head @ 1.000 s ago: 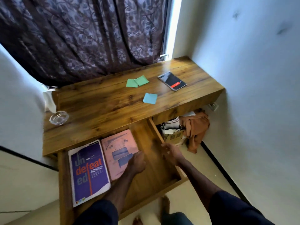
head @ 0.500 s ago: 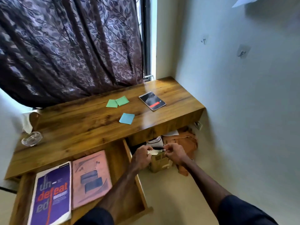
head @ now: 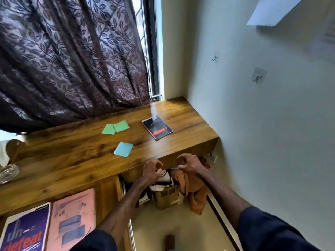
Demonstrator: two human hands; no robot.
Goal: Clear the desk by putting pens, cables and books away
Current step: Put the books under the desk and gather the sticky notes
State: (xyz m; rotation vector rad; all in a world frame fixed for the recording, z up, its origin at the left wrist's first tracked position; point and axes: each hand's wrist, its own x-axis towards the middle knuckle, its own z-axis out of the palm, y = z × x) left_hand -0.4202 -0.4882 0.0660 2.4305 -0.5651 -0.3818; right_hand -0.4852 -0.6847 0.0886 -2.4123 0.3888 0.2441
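L hand [head: 152, 171] curled tight, contents can't tell; R hand [head: 190, 164] clawed, empty. Both mid-frame at desk [head: 72, 160] front edge, prob. reaching for black notebook [head: 156, 127], centre-right on top. Purple book [head: 25, 230] & pink book [head: 74, 220] already in drawer [head: 107, 194], lower left.

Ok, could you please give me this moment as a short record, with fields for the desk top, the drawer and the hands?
desk top: black notebook, two green sticky notes, one blue sticky note
far left edge: glass dish
open drawer: purple book and pink book, side by side
left hand: fingers curled, nothing seen in it, by the desk's front edge
right hand: fingers curled, nothing seen in it
under desk: cardboard box, orange cloth
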